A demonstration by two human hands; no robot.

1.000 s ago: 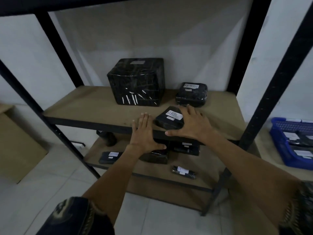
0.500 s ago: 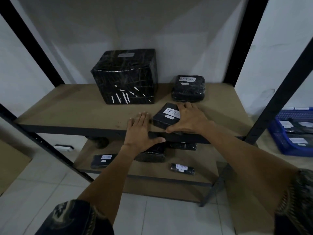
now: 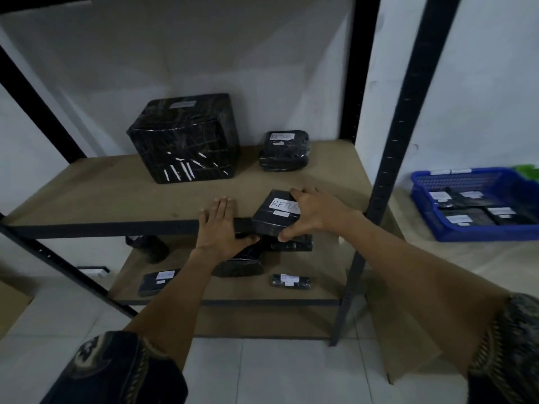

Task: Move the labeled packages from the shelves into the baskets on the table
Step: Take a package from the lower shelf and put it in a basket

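The upper shelf (image 3: 116, 196) carries a large black box (image 3: 183, 138), a small wrapped package (image 3: 284, 151) beside it, and a flat labelled package (image 3: 275, 214) overhanging the front edge. The lower shelf (image 3: 320, 287) holds several dark parcels, among them a flat parcel (image 3: 156, 282) and a slim parcel (image 3: 291, 281).

bare shelf board (image 3: 102, 196) left, large box (image 3: 183, 138) behind, black upright (image 3: 399, 135) right

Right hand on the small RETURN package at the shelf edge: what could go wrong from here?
1. The small RETURN package overhangs the upper shelf front edge, held only by the right hand; a slip likely drops it onto the packages below.
2. The left hand rests flat on the edge, not supporting it.
3. The blue basket lies beyond a black upright; a swing right may clip it.
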